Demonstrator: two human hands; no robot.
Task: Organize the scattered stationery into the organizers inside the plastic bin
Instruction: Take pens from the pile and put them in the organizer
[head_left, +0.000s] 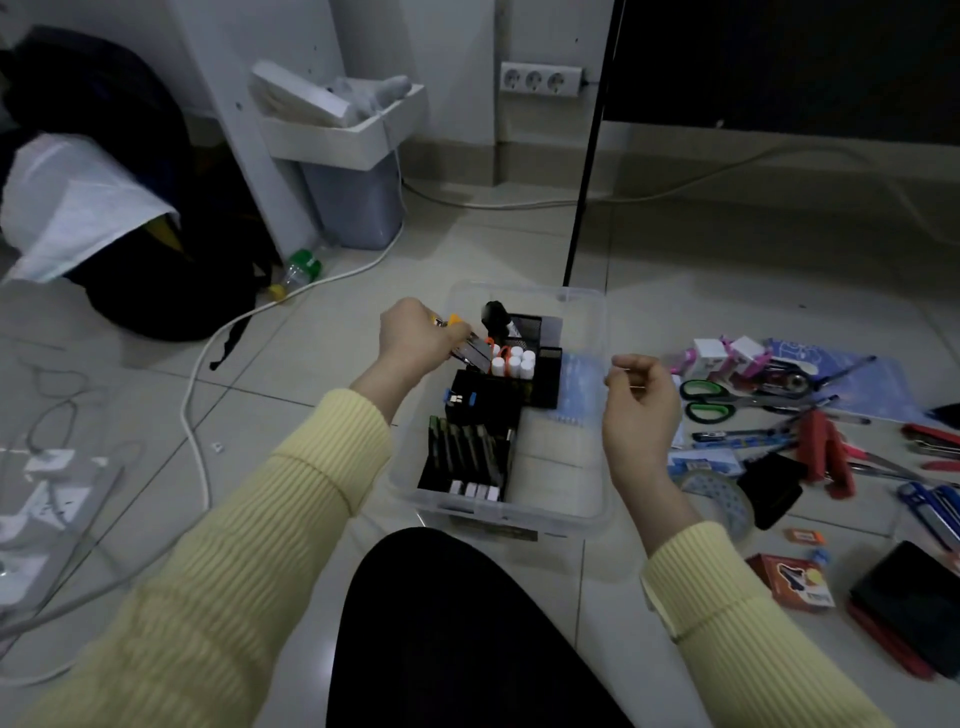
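The clear plastic bin (571, 514) sits on the pale tiled floor (493, 234), with black mesh organizers (545, 384) along its left side. The left hand (415, 338) grips blurred orange-handled metal items (470, 348) above them, while the right hand (641, 410) hovers curled at the bin's right rim, its hold unclear. Green-handled scissors (709, 400) and a red stapler (826, 452) lie scattered to the right, and a white cable (197, 395) curves along the left.

The plastic bin (598, 338) sits on the floor (291, 374), with the organizers (485, 402) filling its left half. To its right on the floor lie the scissors (707, 400), with pens (737, 439) and a tape roll (721, 500) nearer the person. A waste bin (358, 205) stands well behind, to the left.
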